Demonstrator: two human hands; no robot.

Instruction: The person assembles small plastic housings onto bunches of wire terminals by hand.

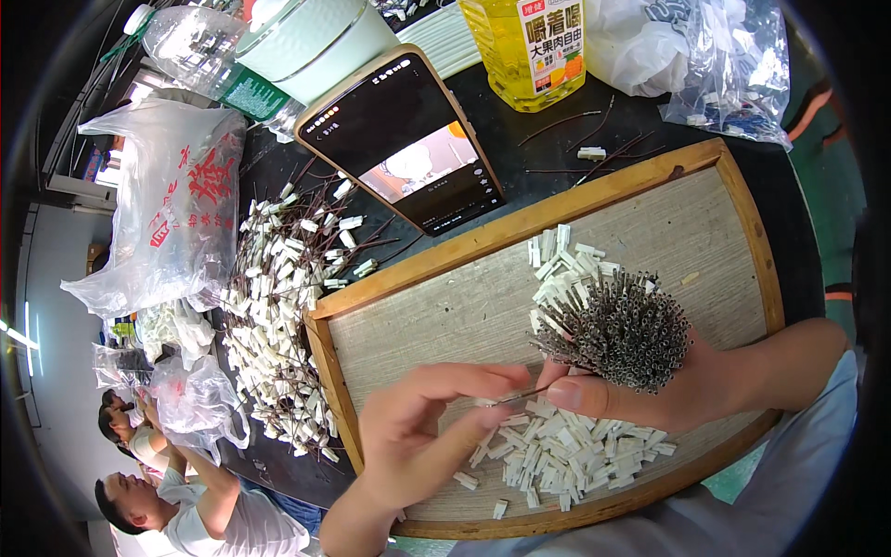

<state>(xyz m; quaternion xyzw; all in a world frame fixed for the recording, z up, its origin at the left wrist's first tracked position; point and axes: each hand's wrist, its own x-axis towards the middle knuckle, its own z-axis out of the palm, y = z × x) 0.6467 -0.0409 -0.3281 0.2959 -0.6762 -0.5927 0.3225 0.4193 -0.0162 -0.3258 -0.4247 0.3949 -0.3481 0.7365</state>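
My right hand (691,385) is wrapped round a thick bundle of dark wires (622,330), whose metal terminal ends face up. A single thin wire (520,396) stretches out from beside my right thumb toward my left hand. My left hand (432,427) pinches that wire's end between thumb and index finger; a small pale piece seems to be there, too covered to make out. Under both hands lie loose white plastic connector housings (575,455), with more behind the bundle, on a wood-framed tray (408,330).
Left of the tray is a heap of wires with white connectors (278,316). A phone (404,139) stands propped behind it, near a yellow drink bottle (524,56) and a white tub (311,46). Plastic bags (167,195) lie at the left. Other people (190,511) sit further left.
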